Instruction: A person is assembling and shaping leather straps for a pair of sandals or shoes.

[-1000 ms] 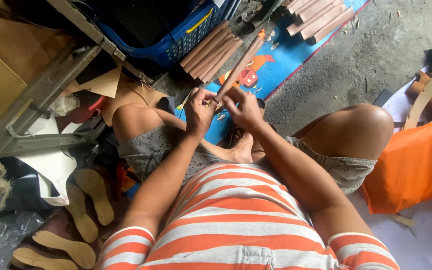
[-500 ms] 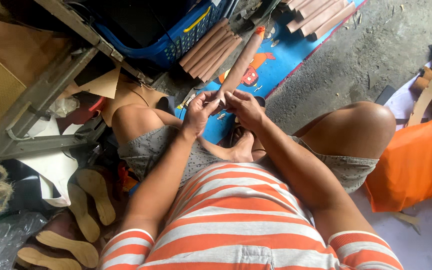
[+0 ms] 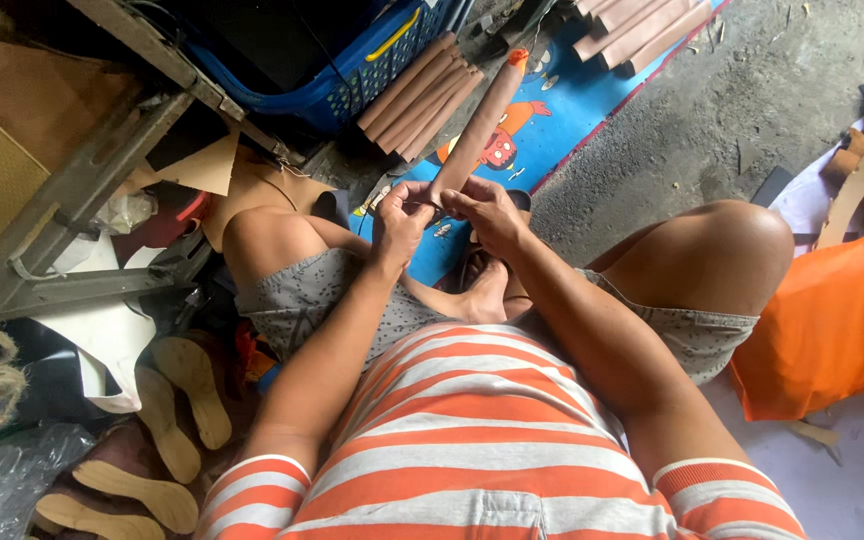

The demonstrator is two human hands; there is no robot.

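Note:
I sit cross-legged on the floor in a striped orange and white shirt. Both hands meet in front of my knees around the near end of a long brown rolled tube (image 3: 482, 125) that points away from me, its far tip orange. My left hand (image 3: 402, 222) pinches the tube's near end from the left. My right hand (image 3: 485, 212) grips the same end from the right, fingers curled on it. The fingertips of both hands touch each other there.
A stack of similar brown rolls (image 3: 417, 95) lies by a blue plastic basket (image 3: 352, 60); more rolls (image 3: 642, 28) lie at the top. A blue printed mat (image 3: 572, 110) covers the floor. Shoe soles (image 3: 187, 390) lie left, an orange bag (image 3: 832, 330) right, a metal frame (image 3: 82, 190) left.
The brown tube has swung from leaning low to pointing further up and away. My hands stayed together on its near end and shifted slightly.

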